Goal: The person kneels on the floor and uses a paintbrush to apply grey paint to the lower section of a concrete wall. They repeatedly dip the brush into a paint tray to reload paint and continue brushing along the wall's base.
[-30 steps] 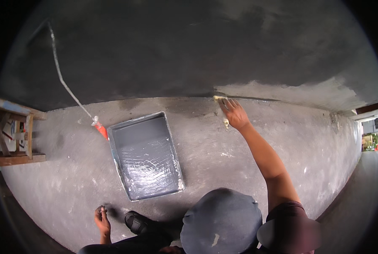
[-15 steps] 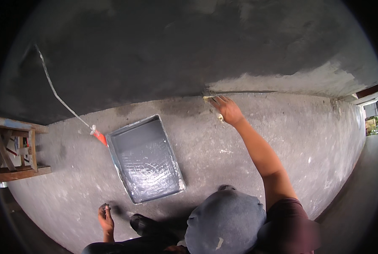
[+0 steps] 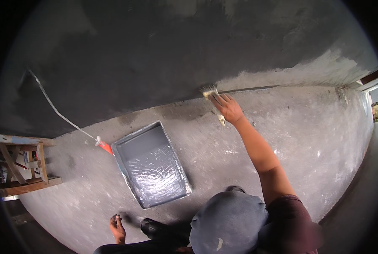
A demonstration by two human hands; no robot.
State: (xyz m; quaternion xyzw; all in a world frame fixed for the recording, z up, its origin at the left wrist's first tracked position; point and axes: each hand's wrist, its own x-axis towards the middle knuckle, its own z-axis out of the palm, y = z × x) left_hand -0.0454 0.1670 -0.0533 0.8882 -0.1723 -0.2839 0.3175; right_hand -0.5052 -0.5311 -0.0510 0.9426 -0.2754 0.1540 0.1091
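My right hand (image 3: 229,109) is closed round a paintbrush (image 3: 209,92), with its pale handle end showing below the palm. The bristles touch the foot of the wall (image 3: 155,59), at the border between dark grey paint and a pale unpainted strip (image 3: 290,76). Down at the lower left, my left hand (image 3: 117,228) hangs near the floor, fingers curled and darkened; whether they hold anything small is hidden. Between the hands lies a paint tray (image 3: 182,169) with wet grey paint in it. A roller with a red-orange grip (image 3: 106,147) and bent metal rod (image 3: 55,109) rests against its left side.
A wooden stool or stand (image 3: 28,163) is at the far left, by the wall. My black shoe (image 3: 153,228) is close to the tray's near edge. A rounded grey-blue cloth shape (image 3: 229,222) covers the lower middle. The concrete floor (image 3: 231,161) has pale paint spots.
The view has shifted, so tray, roller and stool appear lower and further right. Against the floor line, the brush in my right hand has moved slightly up the wall and left.
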